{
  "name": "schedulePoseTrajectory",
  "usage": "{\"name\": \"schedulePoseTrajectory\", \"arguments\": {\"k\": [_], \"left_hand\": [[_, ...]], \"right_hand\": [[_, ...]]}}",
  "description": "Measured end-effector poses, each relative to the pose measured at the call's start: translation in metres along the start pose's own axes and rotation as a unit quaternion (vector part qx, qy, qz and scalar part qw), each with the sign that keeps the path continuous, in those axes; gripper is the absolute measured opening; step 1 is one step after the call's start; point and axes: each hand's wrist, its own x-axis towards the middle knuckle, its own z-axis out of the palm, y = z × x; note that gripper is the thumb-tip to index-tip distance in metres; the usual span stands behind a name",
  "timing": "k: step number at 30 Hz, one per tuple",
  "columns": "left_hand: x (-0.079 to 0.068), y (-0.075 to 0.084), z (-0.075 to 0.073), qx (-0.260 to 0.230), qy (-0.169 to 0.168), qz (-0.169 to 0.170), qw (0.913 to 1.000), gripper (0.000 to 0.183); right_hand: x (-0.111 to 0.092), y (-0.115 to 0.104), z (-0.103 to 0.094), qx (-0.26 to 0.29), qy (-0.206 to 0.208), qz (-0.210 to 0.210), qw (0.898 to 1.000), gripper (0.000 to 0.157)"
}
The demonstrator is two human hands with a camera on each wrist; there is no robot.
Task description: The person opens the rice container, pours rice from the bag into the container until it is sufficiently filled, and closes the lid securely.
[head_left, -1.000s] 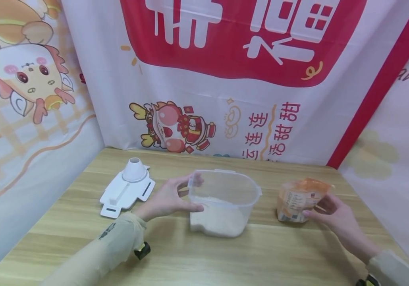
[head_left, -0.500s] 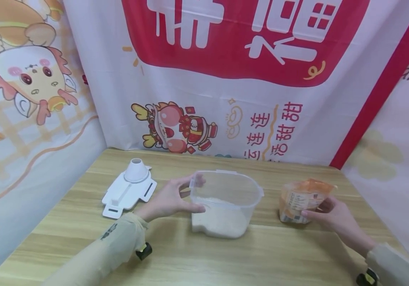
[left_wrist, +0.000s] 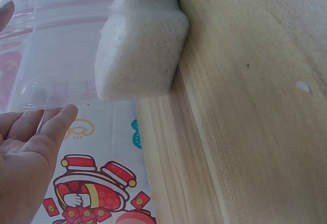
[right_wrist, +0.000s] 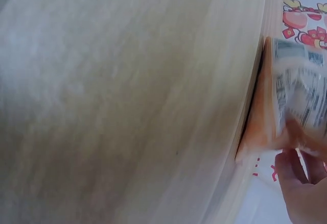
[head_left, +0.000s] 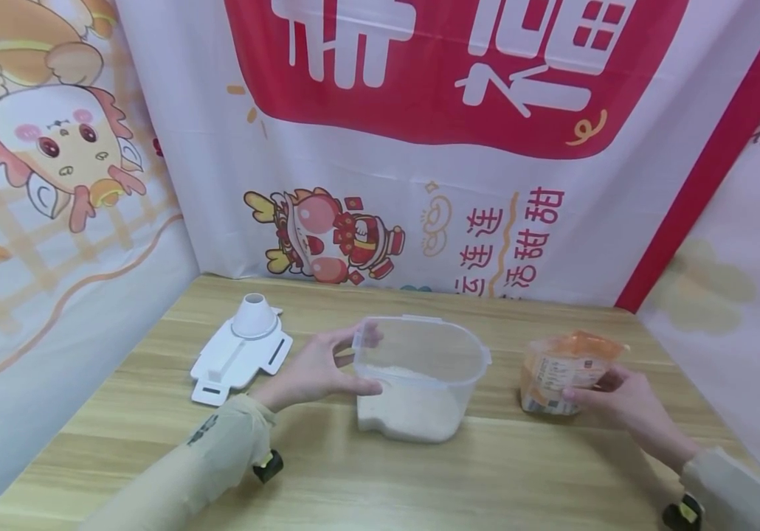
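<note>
A clear plastic container [head_left: 429,354], partly filled with white rice [left_wrist: 145,45], stands upright on the wooden table. My left hand [head_left: 319,372] grips its left end, thumb on the near wall and fingers round the far side; in the left wrist view, that hand [left_wrist: 36,152] reaches the container's upper part. Off to the right, an orange and clear plastic bag [head_left: 555,375] with a printed white label sits on the table, its top crumpled. My right hand [head_left: 626,413] holds the bag's right side between thumb and fingers. The right wrist view shows fingertips [right_wrist: 291,168] at the bag.
On the table's left part lies a flat white plastic piece with a cone-shaped spout [head_left: 251,317] and slotted tabs. Printed cloth [head_left: 220,169] hangs behind the table and along both sides. The wooden tabletop [head_left: 420,487] stretches in front of the container.
Both hands keep their hold on the container and the bag. The whole head view has shifted very slightly; the things on the table stay where they were.
</note>
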Motion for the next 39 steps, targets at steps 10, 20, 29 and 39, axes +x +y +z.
{"name": "schedulePoseTrajectory", "arguments": {"k": [10,20,29,39], "left_hand": [[-0.0002,0.0005,-0.0005,0.001,-0.002,0.001,1.0,0.086],[0.0002,0.0005,0.0004,-0.004,-0.004,0.001,1.0,0.086],[-0.0002,-0.0003,0.0002,-0.005,-0.002,0.001,1.0,0.084],[-0.0006,-0.0008,-0.0006,-0.013,-0.002,0.0,0.9999,0.086]], "right_hand": [[0.001,0.0028,-0.0052,0.013,0.004,0.001,1.0,0.06],[0.0015,0.0042,-0.0018,0.019,0.002,-0.006,1.0,0.054],[0.0037,0.0036,-0.0003,0.041,-0.02,0.027,0.999,0.055],[0.0041,0.0037,0.0009,0.055,-0.017,0.012,0.998,0.051]]}}
